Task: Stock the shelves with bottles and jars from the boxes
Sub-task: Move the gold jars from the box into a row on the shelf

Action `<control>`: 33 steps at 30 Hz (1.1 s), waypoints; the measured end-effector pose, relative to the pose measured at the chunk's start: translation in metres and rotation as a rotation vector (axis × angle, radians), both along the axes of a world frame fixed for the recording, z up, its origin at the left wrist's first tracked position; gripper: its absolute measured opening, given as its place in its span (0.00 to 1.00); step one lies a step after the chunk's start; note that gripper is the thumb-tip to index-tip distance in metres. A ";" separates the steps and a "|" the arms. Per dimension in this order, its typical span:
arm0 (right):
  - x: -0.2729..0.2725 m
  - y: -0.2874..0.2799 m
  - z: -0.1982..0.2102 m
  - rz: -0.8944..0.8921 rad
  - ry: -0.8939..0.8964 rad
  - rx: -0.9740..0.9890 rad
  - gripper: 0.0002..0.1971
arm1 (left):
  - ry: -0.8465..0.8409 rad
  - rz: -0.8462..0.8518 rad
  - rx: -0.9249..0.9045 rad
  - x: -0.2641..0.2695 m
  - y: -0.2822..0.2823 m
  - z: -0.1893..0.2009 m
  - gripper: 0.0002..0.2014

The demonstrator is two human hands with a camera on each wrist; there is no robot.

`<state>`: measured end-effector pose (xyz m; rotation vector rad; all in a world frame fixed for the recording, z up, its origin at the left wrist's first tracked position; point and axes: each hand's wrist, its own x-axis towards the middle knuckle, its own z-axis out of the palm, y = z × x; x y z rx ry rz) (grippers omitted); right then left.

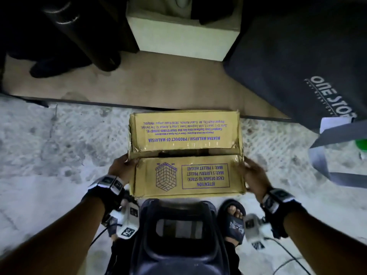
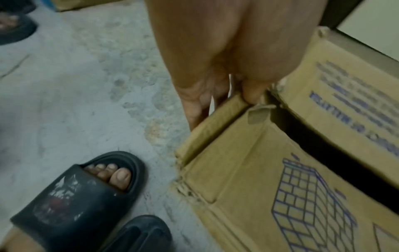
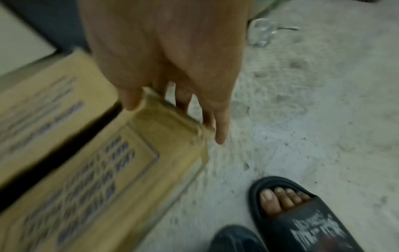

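Floor (image 1: 59,147): rough grey concrete, dim room | cardboard box (image 1: 186,153) on it, flaps nearly closed, contents hidden | left hand (image 1: 121,167) pinches left edge | right hand (image 1: 253,175) fingers straight against right side

You have the cardboard box (image 1: 186,153) on the floor (image 1: 59,145) straight ahead, its two top flaps parted by a gap running left to right. Your left hand (image 1: 121,167) sits on its left side, your right hand (image 1: 254,175) on its right side. Just beyond the box lies a low board (image 1: 139,84), carrying a block (image 1: 182,36) at its far end. A bag (image 1: 297,66) stands far right. Your sandalled right foot (image 1: 234,221) is near the box's near right corner.
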<state>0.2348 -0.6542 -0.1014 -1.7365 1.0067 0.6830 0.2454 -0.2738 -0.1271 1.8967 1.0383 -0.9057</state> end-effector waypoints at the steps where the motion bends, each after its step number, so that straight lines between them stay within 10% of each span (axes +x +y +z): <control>1: -0.013 0.003 -0.008 0.114 0.015 -0.042 0.22 | -0.009 -0.041 0.077 -0.002 -0.004 0.004 0.12; 8: -0.008 0.071 0.010 0.330 -0.075 -0.218 0.25 | -0.036 0.212 0.243 -0.049 0.045 0.046 0.16; 15: 0.037 0.252 0.031 0.698 -0.249 -0.207 0.21 | 0.007 0.673 0.237 -0.164 0.188 0.046 0.18; 24: 0.092 0.486 0.005 1.069 -0.435 -0.265 0.18 | 0.047 1.324 -0.313 -0.237 0.301 0.021 0.15; 29: 0.087 0.541 0.017 1.223 -0.476 -0.418 0.23 | -0.109 1.486 -0.576 -0.236 0.317 0.027 0.25; 33: 0.025 0.562 0.031 1.528 -0.759 -0.390 0.31 | -0.383 1.613 -0.279 -0.263 0.316 0.065 0.11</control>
